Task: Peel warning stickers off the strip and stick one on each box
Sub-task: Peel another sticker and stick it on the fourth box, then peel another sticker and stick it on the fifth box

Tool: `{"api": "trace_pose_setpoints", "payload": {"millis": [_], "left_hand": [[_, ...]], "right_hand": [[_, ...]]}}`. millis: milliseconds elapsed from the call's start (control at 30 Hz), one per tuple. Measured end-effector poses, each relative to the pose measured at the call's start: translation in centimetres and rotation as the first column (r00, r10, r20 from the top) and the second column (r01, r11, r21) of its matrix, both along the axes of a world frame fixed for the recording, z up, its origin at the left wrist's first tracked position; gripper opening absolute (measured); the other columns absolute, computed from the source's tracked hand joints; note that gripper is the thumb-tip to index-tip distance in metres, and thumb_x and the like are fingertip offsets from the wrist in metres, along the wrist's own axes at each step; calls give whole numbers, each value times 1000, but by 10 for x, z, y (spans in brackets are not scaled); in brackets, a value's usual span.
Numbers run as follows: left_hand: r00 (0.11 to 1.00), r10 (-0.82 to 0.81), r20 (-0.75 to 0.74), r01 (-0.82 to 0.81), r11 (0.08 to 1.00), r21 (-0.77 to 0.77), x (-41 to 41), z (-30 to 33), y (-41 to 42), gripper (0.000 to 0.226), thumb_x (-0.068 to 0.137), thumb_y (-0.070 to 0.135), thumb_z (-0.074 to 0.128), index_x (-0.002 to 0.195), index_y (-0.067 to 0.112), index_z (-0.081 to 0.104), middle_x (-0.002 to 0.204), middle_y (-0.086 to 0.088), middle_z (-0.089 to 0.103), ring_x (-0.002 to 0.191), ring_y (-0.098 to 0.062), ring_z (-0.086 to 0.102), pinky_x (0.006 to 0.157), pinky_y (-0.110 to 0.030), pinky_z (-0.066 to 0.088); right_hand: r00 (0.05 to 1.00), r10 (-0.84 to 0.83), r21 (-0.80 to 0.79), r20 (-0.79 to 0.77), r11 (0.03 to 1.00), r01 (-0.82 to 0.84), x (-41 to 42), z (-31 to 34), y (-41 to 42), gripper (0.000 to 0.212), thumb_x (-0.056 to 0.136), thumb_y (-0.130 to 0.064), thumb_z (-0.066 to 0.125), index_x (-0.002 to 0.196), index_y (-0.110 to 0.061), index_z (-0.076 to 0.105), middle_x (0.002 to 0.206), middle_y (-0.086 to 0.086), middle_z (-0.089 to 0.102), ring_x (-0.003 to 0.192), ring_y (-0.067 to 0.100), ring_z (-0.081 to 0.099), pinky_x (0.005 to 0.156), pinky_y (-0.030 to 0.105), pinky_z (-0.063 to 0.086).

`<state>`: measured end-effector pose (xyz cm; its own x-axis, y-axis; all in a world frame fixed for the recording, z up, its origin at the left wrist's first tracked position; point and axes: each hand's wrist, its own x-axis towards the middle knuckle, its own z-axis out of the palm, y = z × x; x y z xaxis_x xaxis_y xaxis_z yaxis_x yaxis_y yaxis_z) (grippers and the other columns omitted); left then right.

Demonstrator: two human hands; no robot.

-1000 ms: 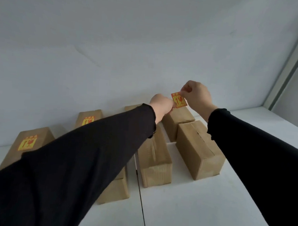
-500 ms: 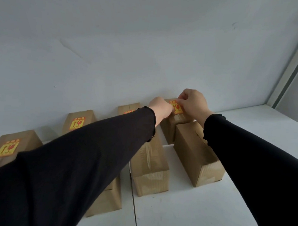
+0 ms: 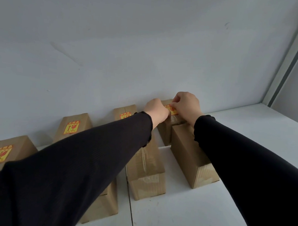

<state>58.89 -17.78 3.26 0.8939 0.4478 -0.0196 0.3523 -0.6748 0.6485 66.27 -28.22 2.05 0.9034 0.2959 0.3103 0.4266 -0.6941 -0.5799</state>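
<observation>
**Sticker pressed onto far box**

Both hands at the back of the worktop (image 3: 208, 214): left hand (image 3: 156, 109) and right hand (image 3: 186, 105), fingers curled, pinching opposite edges of the warning sticker (image 3: 171, 109), between the two grips, atop the far box (image 3: 166, 131). Likely thin, limp, tacky; best held by corners.

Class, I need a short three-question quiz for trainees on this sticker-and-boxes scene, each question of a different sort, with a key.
1. True or false: the sticker under both hands lies on a box at the back by the wall.
2. How many other boxes already show a sticker on top?
3. The right hand is: A) resting on the table, B) at the sticker, C) out of view.

Key: 1 true; 2 three; 3 B. The left hand is at the same sticker, on the back box.
</observation>
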Motion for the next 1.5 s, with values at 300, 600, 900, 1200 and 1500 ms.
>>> {"api": "trace_pose_setpoints", "payload": {"millis": [300, 600, 900, 1200, 1500], "left_hand": [[995, -75, 59, 74, 997, 24, -4, -2, 2, 40, 88, 16, 68, 127, 15, 58, 120, -6, 62, 104, -26, 61, 78, -31, 50], [997, -64, 51, 66, 997, -27, -5, -1, 3, 45, 87, 17, 68, 131, 13, 60, 124, -6, 63, 106, -24, 60, 88, -34, 52], [998, -42, 47, 41, 999, 23, -14, 0, 1, 47, 89, 13, 68, 134, 14, 55, 130, -7, 59, 112, -26, 59, 89, -33, 52], [967, -153, 205, 105, 968, 229, -124, 47, 48, 22, 95, 22, 57, 117, 21, 61, 109, 2, 61, 99, -20, 60, 81, -31, 48], [973, -194, 125, 120, 888, 445, -356, 66, 109, 20, 96, 26, 60, 115, 23, 66, 116, 6, 58, 110, -13, 51, 89, -30, 40]], "right_hand": [[998, -61, -104, -11, 993, 59, -3, 10, 6, 17, 86, -8, 57, 96, -6, 70, 101, 10, 70, 96, 30, 65, 85, 40, 55], [987, -18, -11, -159, 1000, 17, 1, 18, -3, 20, 88, -11, 61, 106, -12, 67, 102, 3, 63, 94, 22, 59, 79, 32, 50], [976, 74, -143, -207, 984, -105, -16, 26, -24, 44, 87, -11, 69, 128, -13, 53, 122, 7, 61, 109, 25, 59, 89, 38, 53], [993, 93, -132, 74, 988, -83, -98, 55, -37, 24, 92, -16, 59, 115, -18, 62, 113, -1, 61, 96, 19, 57, 72, 27, 37], [896, 412, -151, 163, 908, -390, -302, 64, 10, 21, 94, -24, 58, 114, -22, 62, 110, -5, 63, 95, 16, 60, 75, 31, 49]]}}
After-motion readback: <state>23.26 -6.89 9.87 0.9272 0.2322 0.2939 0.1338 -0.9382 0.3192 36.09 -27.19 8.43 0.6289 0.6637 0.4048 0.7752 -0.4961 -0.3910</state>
